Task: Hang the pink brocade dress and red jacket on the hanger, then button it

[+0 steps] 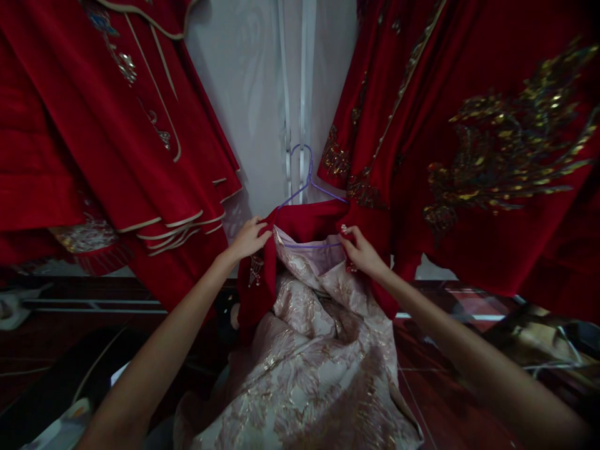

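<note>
A red jacket (pixel 304 220) with beaded trim hangs on a thin purple hanger (pixel 310 178), which is hooked to a white upright rail. My left hand (pixel 253 237) pinches the jacket's front edge on the left side. On the opposite edge, my right hand (pixel 360 251) has its fingers closed on the red cloth near some shiny beads. Between the two hands, a pale pink and gold brocade garment (pixel 323 369) hangs inside the jacket opening and spreads down toward me. The hanger's lower bar shows across the top of the brocade. My fingertips are partly hidden in the folds.
Red garments with cream piping (pixel 140 137) hang at the left. More red garments with gold sequin embroidery (pixel 506 137) hang at the right. Behind is a pale wall panel (pixel 239 81). Several dim items lie on the dark red tiled floor (pixel 450 387).
</note>
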Tool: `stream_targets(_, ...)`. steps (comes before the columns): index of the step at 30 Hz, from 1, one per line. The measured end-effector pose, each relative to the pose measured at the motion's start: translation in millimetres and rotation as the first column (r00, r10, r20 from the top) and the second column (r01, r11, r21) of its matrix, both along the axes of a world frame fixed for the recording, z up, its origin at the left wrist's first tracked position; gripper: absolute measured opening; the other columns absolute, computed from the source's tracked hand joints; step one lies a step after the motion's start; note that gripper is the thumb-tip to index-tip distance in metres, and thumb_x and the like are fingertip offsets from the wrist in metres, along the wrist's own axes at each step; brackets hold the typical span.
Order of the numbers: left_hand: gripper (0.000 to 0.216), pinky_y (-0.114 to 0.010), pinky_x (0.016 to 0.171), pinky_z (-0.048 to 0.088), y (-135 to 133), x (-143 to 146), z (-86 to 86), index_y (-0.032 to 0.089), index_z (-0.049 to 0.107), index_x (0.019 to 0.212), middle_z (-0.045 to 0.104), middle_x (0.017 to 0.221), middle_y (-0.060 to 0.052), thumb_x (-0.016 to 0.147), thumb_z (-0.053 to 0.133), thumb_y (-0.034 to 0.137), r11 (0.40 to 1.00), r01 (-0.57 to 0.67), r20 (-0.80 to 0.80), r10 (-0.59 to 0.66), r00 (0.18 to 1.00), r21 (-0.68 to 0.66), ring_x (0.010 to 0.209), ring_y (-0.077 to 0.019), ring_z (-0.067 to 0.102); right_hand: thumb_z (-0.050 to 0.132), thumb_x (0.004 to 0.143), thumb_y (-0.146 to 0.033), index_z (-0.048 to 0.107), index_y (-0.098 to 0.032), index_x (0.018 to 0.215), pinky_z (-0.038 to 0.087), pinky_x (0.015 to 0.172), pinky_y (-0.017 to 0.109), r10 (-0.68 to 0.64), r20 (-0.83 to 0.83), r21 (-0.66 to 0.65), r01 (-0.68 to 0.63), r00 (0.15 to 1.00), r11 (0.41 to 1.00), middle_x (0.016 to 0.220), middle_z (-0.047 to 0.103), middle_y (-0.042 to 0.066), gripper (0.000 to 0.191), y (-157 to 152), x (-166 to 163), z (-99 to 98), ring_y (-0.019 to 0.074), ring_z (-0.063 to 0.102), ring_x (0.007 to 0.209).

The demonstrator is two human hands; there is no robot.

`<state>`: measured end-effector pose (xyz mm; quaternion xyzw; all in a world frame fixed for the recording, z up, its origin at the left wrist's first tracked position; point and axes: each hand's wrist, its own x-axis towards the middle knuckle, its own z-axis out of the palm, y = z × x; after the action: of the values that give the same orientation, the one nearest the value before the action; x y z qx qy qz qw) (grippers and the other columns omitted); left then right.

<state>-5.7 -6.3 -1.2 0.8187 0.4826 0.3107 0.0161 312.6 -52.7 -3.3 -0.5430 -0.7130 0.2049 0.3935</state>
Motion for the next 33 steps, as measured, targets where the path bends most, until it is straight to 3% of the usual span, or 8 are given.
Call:
stream_targets(3,0.030,-0.037,0.095,0.040,-2,2,-3.2,0.016,0.065,0.090,0.053,0.102,-0.009,0.084,0.043,0.035,0.999,-0.047,-0.025,0.048,0.999,0.026,0.101,-0.0218,0.051,0.028,0.084,-0.045,0.032,-0.026,0.093,0.040,0.083,0.030,0.034,-0.031,-0.016,-0.035,0.999,0.999,0.102,0.055,0.004,0.021,-1,-44,-13.5,0.0210,0.052,0.096)
stream_targets(7,0.029,-0.041,0.095,0.040,-7,8,-5.6,0.017,0.063,0.084,0.050,0.104,-0.009,0.080,0.050,0.042,0.984,-0.158,-0.045,0.162,0.986,0.088,0.104,-0.0253,0.049,0.038,0.082,-0.043,0.037,-0.025,0.089,0.041,0.079,0.030,0.111,-0.195,0.096,-0.094,0.974,0.991,0.091,0.055,0.003,0.020,-1,-68,-25.3,0.0195,0.054,0.085)
stream_targets(11,0.027,-0.046,0.099,0.036,-20,31,-5.9,0.015,0.059,0.090,0.042,0.119,-0.014,0.073,0.060,0.036,0.961,-0.233,-0.016,0.238,0.971,0.148,0.115,-0.0314,0.041,0.044,0.082,-0.043,0.044,-0.022,0.084,0.041,0.077,0.028,0.149,-0.348,0.144,-0.105,0.926,0.984,0.084,0.056,0.001,0.020,-3,-74,-34.0,0.0165,0.053,0.078)
stream_targets(16,0.024,-0.049,0.104,0.029,-42,93,-7.7,0.017,0.054,0.098,0.028,0.135,-0.014,0.074,0.056,0.019,0.953,-0.164,0.094,0.144,0.985,0.254,0.129,-0.0333,0.026,0.044,0.081,-0.033,0.048,-0.021,0.085,0.044,0.079,0.029,0.256,-0.306,0.125,-0.228,0.917,0.966,0.083,0.058,0.001,0.014,-8,-79,-43.1,0.0158,0.054,0.078)
stream_targets(20,0.020,-0.049,0.099,0.033,-49,128,-16.5,0.017,0.051,0.092,0.029,0.131,-0.015,0.073,0.059,0.019,0.945,-0.226,0.245,0.167,0.955,0.235,0.122,-0.0322,0.033,0.046,0.077,-0.028,0.045,-0.020,0.090,0.046,0.077,0.032,0.194,-0.245,0.096,-0.176,0.950,0.980,0.082,0.056,0.001,0.015,-3,-69,-43.5,0.0166,0.056,0.077)
stream_targets(23,0.022,-0.047,0.095,0.037,-47,137,-26.6,0.017,0.048,0.087,0.039,0.116,-0.014,0.070,0.062,0.018,0.927,-0.334,0.410,0.242,0.879,0.169,0.110,-0.0288,0.043,0.050,0.074,-0.022,0.036,-0.021,0.106,0.047,0.076,0.031,0.194,-0.277,0.164,-0.152,0.941,0.975,0.092,0.056,0.003,0.035,2,-59,-37.4,0.0164,0.059,0.081)
stream_targets(29,0.032,-0.031,0.080,0.047,-43,141,-38.4,0.019,0.047,0.097,0.053,0.094,-0.006,0.070,0.052,0.004,0.995,-0.080,0.583,0.027,0.812,0.065,0.084,-0.0158,0.055,0.046,0.076,-0.015,0.036,-0.022,0.106,0.045,0.080,0.031,0.213,-0.155,0.318,-0.155,0.965,0.935,0.091,0.056,0.003,0.033,-3,-50,-26.4,0.0173,0.058,0.085)
stream_targets(33,0.031,-0.026,0.074,0.049,-40,141,-37.9,0.020,0.051,0.099,0.059,0.090,-0.004,0.071,0.055,0.007,0.998,-0.047,0.687,0.004,0.726,0.044,0.081,-0.0135,0.059,0.043,0.078,-0.014,0.039,-0.021,0.110,0.045,0.083,0.032,0.199,-0.127,0.338,-0.146,0.972,0.930,0.098,0.057,0.006,0.034,-9,-47,-24.0,0.0177,0.058,0.091)
